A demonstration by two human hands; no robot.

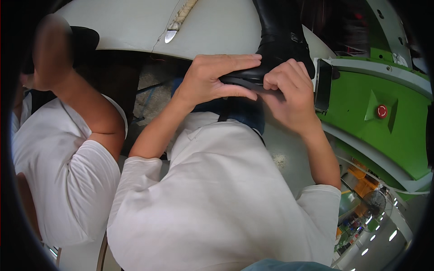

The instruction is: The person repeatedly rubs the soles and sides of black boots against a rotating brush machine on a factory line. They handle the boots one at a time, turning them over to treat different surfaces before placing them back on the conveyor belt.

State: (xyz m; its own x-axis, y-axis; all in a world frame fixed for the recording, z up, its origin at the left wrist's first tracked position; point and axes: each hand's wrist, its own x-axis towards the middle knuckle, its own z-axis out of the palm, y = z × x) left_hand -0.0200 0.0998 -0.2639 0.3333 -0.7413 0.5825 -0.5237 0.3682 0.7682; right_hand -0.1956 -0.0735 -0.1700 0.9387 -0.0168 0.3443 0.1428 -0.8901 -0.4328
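Black boot (276,43) at top centre of frame, shaft running up past the upper edge, toe pointing left. Strap with small metal buckle (294,37) across it. Left hand (209,77) comes in from the left side of the boot: grip is a C-shape, partly open, toe sitting in it, fingers straight along the top, thumb stretched out below the sole edge (242,82). Right hand (293,95) is on the near side of the boot, right of the toe: grip mostly closed, fingers curled in at the sole edge; fingertip contact partly hidden, can't tell how tight.

White tabletop (126,27) spans upper part of frame behind the boot. On it, upper centre-left, a tool (181,16) with wrapped handle and bare metal tip, lying slantwise, apart from both hands. Green machine (357,101) fills the right side, red round button (382,111) in a recess on it. Dark narrow panel (323,86) at its left edge, just right of the right hand. Wire fan (377,202) lower right. Co-worker in white shirt (63,171) at left, raised hand (52,52) blurred in upper left.
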